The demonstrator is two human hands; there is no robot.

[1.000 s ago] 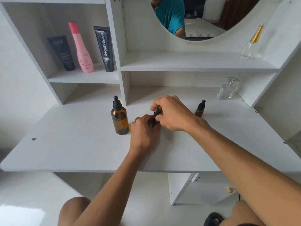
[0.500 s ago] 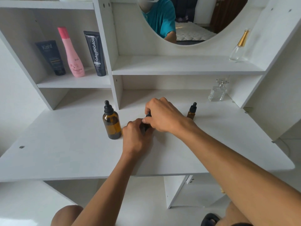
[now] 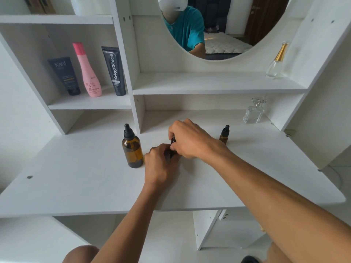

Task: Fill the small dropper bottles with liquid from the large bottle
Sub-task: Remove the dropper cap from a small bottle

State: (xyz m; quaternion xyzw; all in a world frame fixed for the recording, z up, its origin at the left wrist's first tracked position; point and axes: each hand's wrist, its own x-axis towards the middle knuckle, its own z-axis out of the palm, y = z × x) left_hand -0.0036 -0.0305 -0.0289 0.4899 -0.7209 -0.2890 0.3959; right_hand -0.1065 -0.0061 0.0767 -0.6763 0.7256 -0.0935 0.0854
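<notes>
Working the cap of a small dropper bottle on the white vanity desk (image 3: 76, 179), both hands closed round it.

Large amber dropper bottle (image 3: 132, 149) stands capped just left of the hands, partly full. Left hand (image 3: 161, 168) curled round the base of the small dropper bottle (image 3: 172, 147), which is mostly hidden; right hand (image 3: 190, 141) pinches its black cap from above. Likely unscrewing, though loosening or tightening cannot be told. Best done with the base pinned on the desk, bottle upright, turning the cap only. Second small dropper bottle (image 3: 224, 134) waits capped, apart to the right.
</notes>
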